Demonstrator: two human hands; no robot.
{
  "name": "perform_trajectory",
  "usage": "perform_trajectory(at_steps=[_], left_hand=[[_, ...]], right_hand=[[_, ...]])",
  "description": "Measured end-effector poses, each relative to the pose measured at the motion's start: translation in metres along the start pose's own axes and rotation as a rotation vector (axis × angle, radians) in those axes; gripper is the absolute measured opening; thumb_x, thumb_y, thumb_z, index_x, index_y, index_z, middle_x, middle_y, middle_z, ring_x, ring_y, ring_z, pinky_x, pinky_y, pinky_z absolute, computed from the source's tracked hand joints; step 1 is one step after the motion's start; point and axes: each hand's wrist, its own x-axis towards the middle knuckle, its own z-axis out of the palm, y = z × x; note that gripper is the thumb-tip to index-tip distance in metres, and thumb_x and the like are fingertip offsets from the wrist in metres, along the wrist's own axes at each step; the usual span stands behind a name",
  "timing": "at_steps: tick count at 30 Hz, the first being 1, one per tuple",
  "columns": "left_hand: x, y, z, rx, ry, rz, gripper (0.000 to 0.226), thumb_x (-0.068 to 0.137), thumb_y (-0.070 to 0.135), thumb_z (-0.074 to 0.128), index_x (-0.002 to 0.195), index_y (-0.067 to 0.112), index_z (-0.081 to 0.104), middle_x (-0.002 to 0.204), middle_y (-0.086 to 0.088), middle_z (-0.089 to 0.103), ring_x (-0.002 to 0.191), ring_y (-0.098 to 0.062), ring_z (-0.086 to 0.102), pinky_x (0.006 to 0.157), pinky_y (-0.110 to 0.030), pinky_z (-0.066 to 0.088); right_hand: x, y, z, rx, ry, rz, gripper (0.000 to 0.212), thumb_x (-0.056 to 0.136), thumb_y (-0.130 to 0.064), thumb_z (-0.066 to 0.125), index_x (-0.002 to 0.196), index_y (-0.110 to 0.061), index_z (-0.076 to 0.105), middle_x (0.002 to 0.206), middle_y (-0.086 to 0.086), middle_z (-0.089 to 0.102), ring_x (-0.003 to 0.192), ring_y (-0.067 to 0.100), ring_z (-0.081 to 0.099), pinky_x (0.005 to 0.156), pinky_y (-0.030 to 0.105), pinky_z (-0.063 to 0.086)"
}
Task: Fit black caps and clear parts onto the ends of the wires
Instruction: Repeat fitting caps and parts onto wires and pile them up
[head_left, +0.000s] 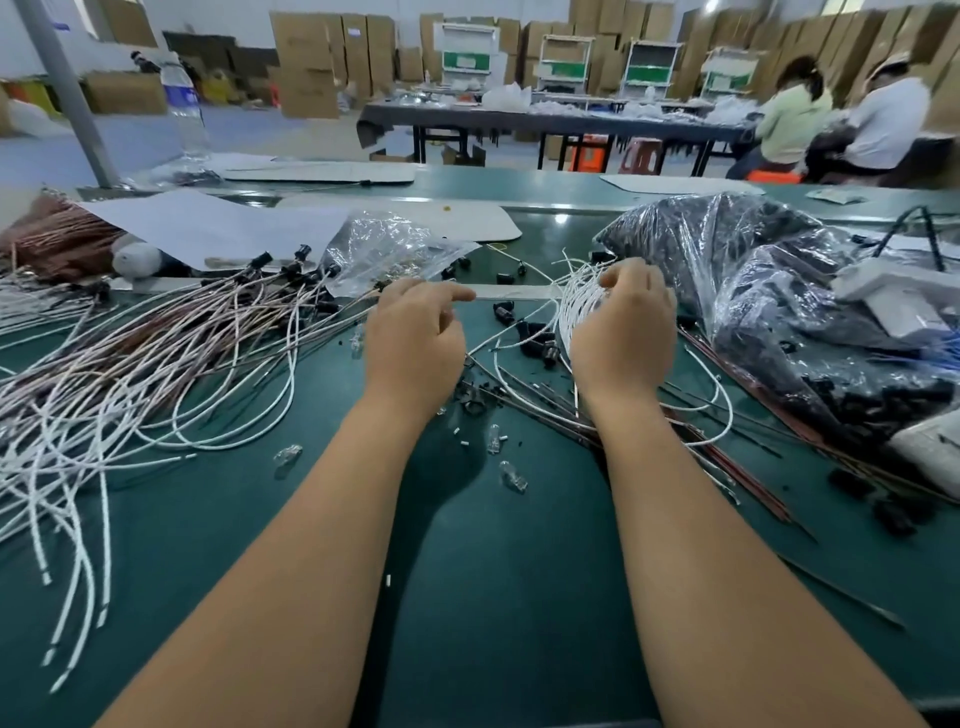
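Note:
Both of my forearms reach over a green table (498, 597). My right hand (623, 332) curls its fingers around a bundle of white wires (579, 301) that arches up off the table. My left hand (415, 338) hovers beside it with the index finger stretched out and the other fingers loosely curled; nothing shows in it. Loose black caps (535, 338) lie between the hands. Clear parts (511, 475) lie scattered nearer to me. A big pile of white and brown wires (130, 384), some with black caps fitted (296, 265), spreads out on the left.
A large plastic bag of black parts (769, 312) fills the right side, with a white box (893, 296) on it. A smaller clear bag (384, 249) and white paper sheets (218, 223) lie behind the wires. A water bottle (182, 104) stands at the far left. Two people sit at a distant table.

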Motion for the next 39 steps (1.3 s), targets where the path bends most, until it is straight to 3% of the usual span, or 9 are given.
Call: perform_trajectory(at_steps=[5, 10, 15, 19, 22, 27, 32, 36, 39], left_hand=[[-0.003, 0.005, 0.0, -0.087, -0.046, 0.145, 0.047, 0.097, 0.01, 0.043, 0.139, 0.032, 0.047, 0.151, 0.009, 0.037, 0.141, -0.017, 0.024, 0.114, -0.029, 0.017], [0.002, 0.004, 0.0, 0.012, -0.023, 0.217, 0.026, 0.101, 0.011, 0.039, 0.109, 0.007, 0.063, 0.137, -0.005, 0.054, 0.132, -0.027, 0.041, 0.11, -0.037, 0.026], [0.004, -0.012, -0.006, 0.195, -0.024, 0.051, 0.021, 0.1, 0.016, 0.04, 0.093, 0.02, 0.059, 0.138, -0.005, 0.045, 0.134, -0.025, 0.028, 0.111, -0.045, 0.021], [0.005, -0.022, -0.008, 0.269, -0.052, -0.166, 0.019, 0.096, 0.014, 0.042, 0.088, 0.027, 0.053, 0.142, -0.005, 0.037, 0.135, -0.025, 0.02, 0.112, -0.05, 0.013], [0.004, -0.02, -0.009, 0.252, 0.032, -0.171, 0.017, 0.096, 0.012, 0.043, 0.088, 0.025, 0.052, 0.132, -0.007, 0.045, 0.128, -0.026, 0.029, 0.108, -0.049, 0.018], [0.006, -0.014, -0.012, 0.196, 0.113, 0.074, 0.02, 0.099, 0.013, 0.044, 0.098, 0.013, 0.064, 0.102, -0.003, 0.067, 0.104, -0.025, 0.051, 0.091, -0.037, 0.031], [0.003, 0.0, -0.01, 0.158, 0.06, 0.213, 0.023, 0.1, 0.017, 0.044, 0.099, 0.014, 0.066, 0.098, -0.002, 0.07, 0.097, -0.028, 0.054, 0.087, -0.043, 0.039], [0.005, -0.004, -0.013, 0.158, 0.046, 0.198, 0.024, 0.101, 0.022, 0.045, 0.103, 0.016, 0.069, 0.1, 0.0, 0.07, 0.1, -0.026, 0.054, 0.092, -0.04, 0.035], [0.005, -0.008, -0.013, 0.029, -0.021, 0.135, 0.021, 0.1, 0.014, 0.047, 0.101, 0.01, 0.068, 0.092, -0.001, 0.067, 0.089, -0.022, 0.056, 0.088, -0.036, 0.042]], right_hand=[[-0.013, -0.031, 0.0, 0.315, -0.129, -0.421, 0.021, 0.082, 0.014, 0.052, 0.092, -0.003, 0.059, 0.096, 0.01, 0.058, 0.083, 0.025, 0.058, 0.066, 0.039, 0.054], [-0.024, -0.051, -0.001, 0.345, -0.057, -0.594, 0.014, 0.081, 0.009, 0.051, 0.085, -0.002, 0.059, 0.085, 0.009, 0.059, 0.069, 0.023, 0.052, 0.053, 0.029, 0.04], [-0.007, -0.028, -0.002, 0.256, 0.135, -0.377, 0.031, 0.072, 0.024, 0.045, 0.087, 0.0, 0.058, 0.086, 0.013, 0.055, 0.072, 0.021, 0.051, 0.052, 0.032, 0.049], [0.007, -0.006, -0.006, 0.282, 0.286, 0.091, 0.02, 0.092, 0.007, 0.041, 0.097, -0.003, 0.058, 0.103, 0.012, 0.057, 0.079, 0.012, 0.049, 0.053, 0.01, 0.036], [0.011, 0.006, -0.008, 0.222, 0.245, 0.278, 0.021, 0.092, 0.004, 0.042, 0.102, -0.009, 0.056, 0.109, 0.006, 0.055, 0.081, 0.013, 0.05, 0.059, 0.012, 0.035], [0.001, -0.01, -0.003, -0.078, -0.06, -0.103, 0.055, 0.074, 0.005, 0.048, 0.125, -0.016, 0.055, 0.129, 0.008, 0.049, 0.123, 0.024, 0.04, 0.101, 0.035, 0.023], [-0.016, -0.03, 0.008, -0.04, -0.278, -0.555, 0.022, 0.095, -0.025, 0.052, 0.111, -0.019, 0.066, 0.109, -0.002, 0.066, 0.106, 0.02, 0.054, 0.093, 0.032, 0.019], [-0.012, -0.026, 0.004, 0.09, -0.213, -0.442, 0.019, 0.098, -0.015, 0.052, 0.1, -0.01, 0.07, 0.088, 0.004, 0.069, 0.083, 0.024, 0.057, 0.075, 0.029, 0.028], [-0.007, -0.017, 0.0, 0.102, -0.18, -0.315, 0.021, 0.098, -0.011, 0.051, 0.107, -0.007, 0.069, 0.093, 0.007, 0.071, 0.087, 0.025, 0.062, 0.081, 0.032, 0.041]])
